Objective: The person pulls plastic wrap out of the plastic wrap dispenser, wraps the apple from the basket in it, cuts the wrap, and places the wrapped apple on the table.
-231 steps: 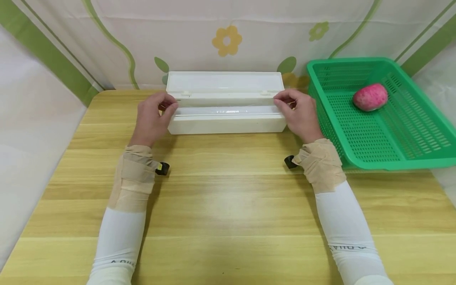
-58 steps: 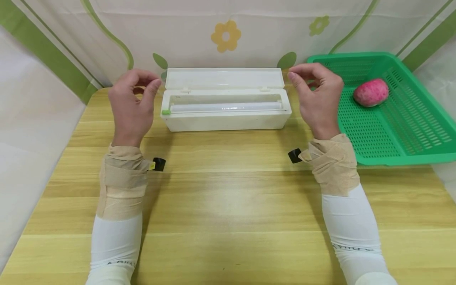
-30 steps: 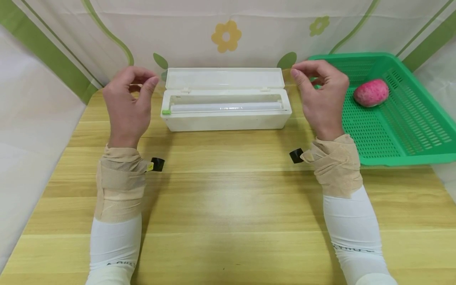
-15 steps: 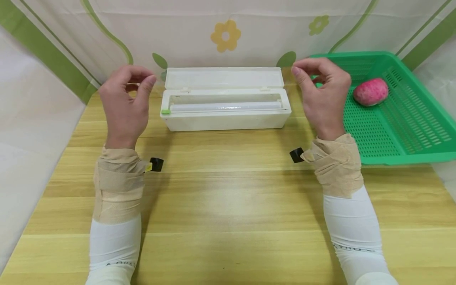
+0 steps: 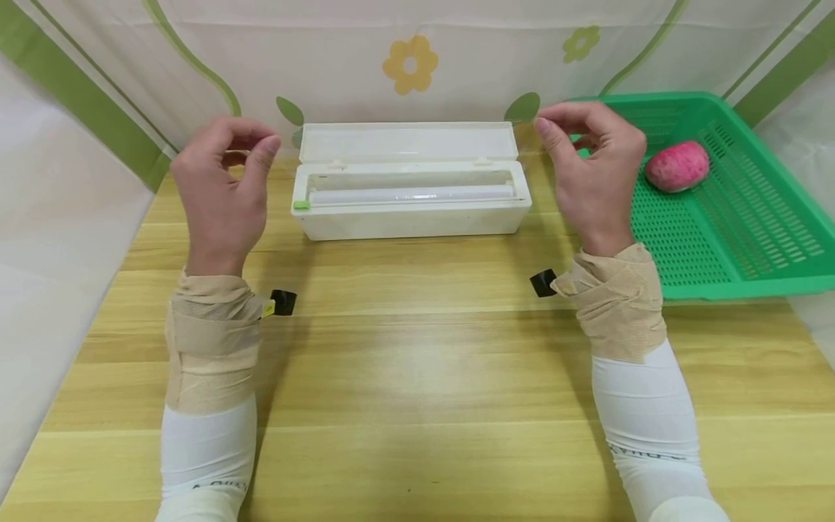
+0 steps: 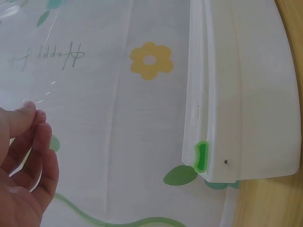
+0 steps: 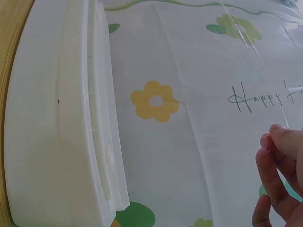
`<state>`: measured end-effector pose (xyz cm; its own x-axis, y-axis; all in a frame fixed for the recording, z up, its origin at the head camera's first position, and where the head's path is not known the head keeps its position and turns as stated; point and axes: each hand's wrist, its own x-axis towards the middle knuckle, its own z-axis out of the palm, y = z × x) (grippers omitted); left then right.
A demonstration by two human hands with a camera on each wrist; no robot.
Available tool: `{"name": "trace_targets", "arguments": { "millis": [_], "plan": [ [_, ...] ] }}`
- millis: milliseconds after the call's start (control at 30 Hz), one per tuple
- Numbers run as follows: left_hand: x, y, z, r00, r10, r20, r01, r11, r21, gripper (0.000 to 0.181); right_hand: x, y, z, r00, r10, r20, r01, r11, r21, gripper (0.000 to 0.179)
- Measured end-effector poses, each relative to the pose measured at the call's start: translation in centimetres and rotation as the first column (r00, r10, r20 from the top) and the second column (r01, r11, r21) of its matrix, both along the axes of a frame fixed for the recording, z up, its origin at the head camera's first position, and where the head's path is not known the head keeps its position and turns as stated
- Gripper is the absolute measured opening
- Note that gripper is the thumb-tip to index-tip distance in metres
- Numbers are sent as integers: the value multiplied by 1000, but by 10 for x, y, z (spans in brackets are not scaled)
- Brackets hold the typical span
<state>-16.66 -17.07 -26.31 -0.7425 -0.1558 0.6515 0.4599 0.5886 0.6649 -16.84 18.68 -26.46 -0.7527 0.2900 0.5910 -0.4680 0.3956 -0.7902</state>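
Observation:
A white cling film dispenser box stands at the back of the table, its lid tipped back. Inside lies a roll of cling film. My left hand is raised left of the box, thumb and fingertips pinching one corner of a clear film sheet. To the right of the box, my right hand pinches the opposite corner. The stretched sheet is nearly invisible in the head view; faint glints show it in both wrist views. A green slider sits at the box's left front corner.
A green plastic basket stands at the right, holding a pink-skinned, radish-like vegetable. Behind the box hangs a flower-print curtain. The wooden table extends in front of the box.
From the ends of the roll, both hands have risen and moved apart, drawing film out. Over the last second the left hand drifts left and the right slightly up and right.

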Motion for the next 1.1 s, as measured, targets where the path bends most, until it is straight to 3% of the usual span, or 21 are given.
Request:
{"name": "trace_targets", "arguments": {
  "millis": [433,833,1067,1100],
  "plan": [
    [3,1,5,1000,7,-10,-6,1000,19,19,1,0,2,1000,2,-27,-2,1000,-11,7],
    [7,0,8,996,-26,-82,25,1000,-12,23,1,1,5,999,9,-36,-11,999,-48,5],
    [10,0,10,996,-18,-83,17,1000,-6,23,-3,9,0,991,36,-127,-31,999,38,9],
    [10,0,10,996,-17,-83,17,1000,-5,23,-2,8,0,992,34,-118,-32,999,16,8]
  ]
}}
